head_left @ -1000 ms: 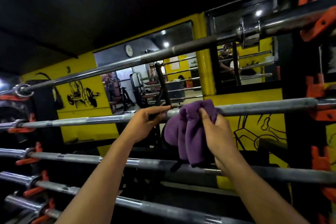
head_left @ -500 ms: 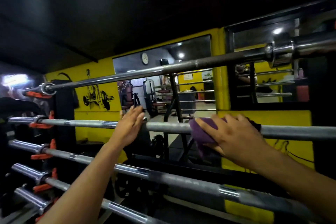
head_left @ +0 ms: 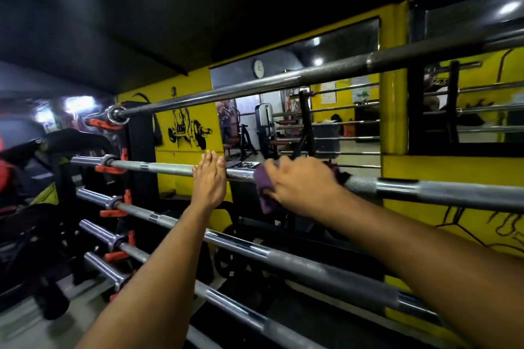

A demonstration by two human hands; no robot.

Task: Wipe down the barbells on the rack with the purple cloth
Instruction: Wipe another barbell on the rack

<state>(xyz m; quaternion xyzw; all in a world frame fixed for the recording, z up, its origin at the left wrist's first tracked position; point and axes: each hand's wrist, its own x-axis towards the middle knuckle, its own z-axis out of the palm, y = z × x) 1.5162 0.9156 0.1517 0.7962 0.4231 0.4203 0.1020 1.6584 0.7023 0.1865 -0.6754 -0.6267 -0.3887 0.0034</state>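
At the middle of the view, a little toward three o'clock, the right hand (head_left: 300, 185) lies over the purple cloth (head_left: 265, 193), its fingers curled around the fabric and pressing it onto the second barbell (head_left: 442, 193) from the top of the rack. A fold of the cloth hangs below the bar at the hand's seven o'clock side, and a dark edge of it shows past the knuckles toward three o'clock. Just beside it, toward nine o'clock, the left hand (head_left: 209, 181) is set against the same bar with its fingers straight and held close together, fingertips rising above the steel; it grips nothing.

Above these, running from nine o'clock up toward two o'clock, the top barbell (head_left: 326, 75) crosses the view, its knurled section dark. Below the wiped bar, three more barbells slope down toward five o'clock: the third barbell (head_left: 297, 262), the fourth barbell (head_left: 226, 302) and a lowest sleeve end (head_left: 99, 263). Orange rack hooks (head_left: 113, 168) carry the bar ends at the nine o'clock side.

Behind the rack stands a yellow wall (head_left: 397, 122) with black drawings, a mirror (head_left: 312, 122) reflecting gym machines, and a round clock (head_left: 258, 68) toward twelve o'clock.
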